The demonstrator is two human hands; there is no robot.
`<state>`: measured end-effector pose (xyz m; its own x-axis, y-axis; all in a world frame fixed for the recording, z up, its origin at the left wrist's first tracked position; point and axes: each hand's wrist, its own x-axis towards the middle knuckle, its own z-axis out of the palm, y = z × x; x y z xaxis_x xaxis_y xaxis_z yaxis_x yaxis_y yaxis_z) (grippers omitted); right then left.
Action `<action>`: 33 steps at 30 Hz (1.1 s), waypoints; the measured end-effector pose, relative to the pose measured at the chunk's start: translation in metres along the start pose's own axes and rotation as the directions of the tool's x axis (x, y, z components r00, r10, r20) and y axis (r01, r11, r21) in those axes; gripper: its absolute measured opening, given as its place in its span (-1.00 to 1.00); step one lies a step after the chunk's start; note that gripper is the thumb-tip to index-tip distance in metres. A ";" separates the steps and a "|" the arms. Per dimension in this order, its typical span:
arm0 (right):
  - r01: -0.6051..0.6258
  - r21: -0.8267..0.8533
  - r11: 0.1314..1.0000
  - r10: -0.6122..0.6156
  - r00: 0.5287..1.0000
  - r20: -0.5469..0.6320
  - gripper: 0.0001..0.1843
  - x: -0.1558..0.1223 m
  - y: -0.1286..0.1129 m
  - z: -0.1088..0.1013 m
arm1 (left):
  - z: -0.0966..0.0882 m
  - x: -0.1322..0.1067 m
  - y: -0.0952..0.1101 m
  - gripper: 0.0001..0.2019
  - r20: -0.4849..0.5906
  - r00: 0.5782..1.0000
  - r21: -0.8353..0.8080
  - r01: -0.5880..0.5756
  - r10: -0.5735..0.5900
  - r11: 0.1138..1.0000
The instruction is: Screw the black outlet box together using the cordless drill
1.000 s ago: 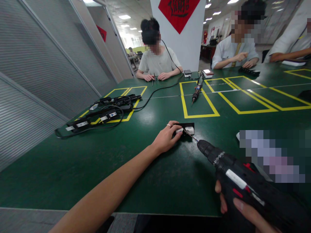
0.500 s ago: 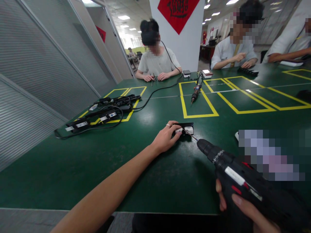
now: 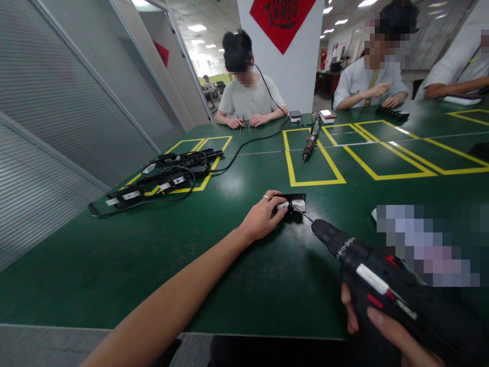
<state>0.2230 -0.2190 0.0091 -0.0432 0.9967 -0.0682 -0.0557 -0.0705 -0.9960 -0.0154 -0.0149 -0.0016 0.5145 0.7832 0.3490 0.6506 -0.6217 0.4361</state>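
Note:
My left hand (image 3: 263, 218) reaches across the green table (image 3: 160, 265) and pinches the near end of a small black device with a white label (image 3: 295, 202), holding it flat. My right hand (image 3: 376, 329), at the bottom right, is wrapped around the grip of a black cordless drill (image 3: 376, 283). The drill's bit (image 3: 302, 214) points up and left, its tip touching the device beside my left fingers.
Black power adapters with coiled cables (image 3: 160, 178) lie at the left on yellow floor-tape boxes. A soldering-iron-like tool (image 3: 308, 146) rests in a yellow rectangle (image 3: 311, 158). Other people sit along the far edge. A blurred patch (image 3: 424, 242) sits at the right.
Almost nothing moved. Both hands and the drill keep their places on the device; only the view shifts slightly.

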 end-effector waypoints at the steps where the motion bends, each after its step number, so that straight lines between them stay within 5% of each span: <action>1: 0.007 0.006 1.000 -0.007 1.000 0.005 -0.82 0.000 0.000 0.000 | 0.000 0.000 0.000 -0.71 0.001 1.000 -0.001 -0.001 0.001 1.000; 33: 0.022 0.039 0.999 -0.021 1.000 -0.011 -0.83 -0.001 0.001 -0.002 | 0.000 0.000 0.001 -0.71 0.000 1.000 -0.005 -0.003 0.003 1.000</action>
<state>0.2247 -0.2199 0.0079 -0.0306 0.9984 -0.0475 -0.0952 -0.0502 -0.9942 -0.0153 -0.0155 -0.0010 0.5163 0.7817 0.3500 0.6464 -0.6237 0.4395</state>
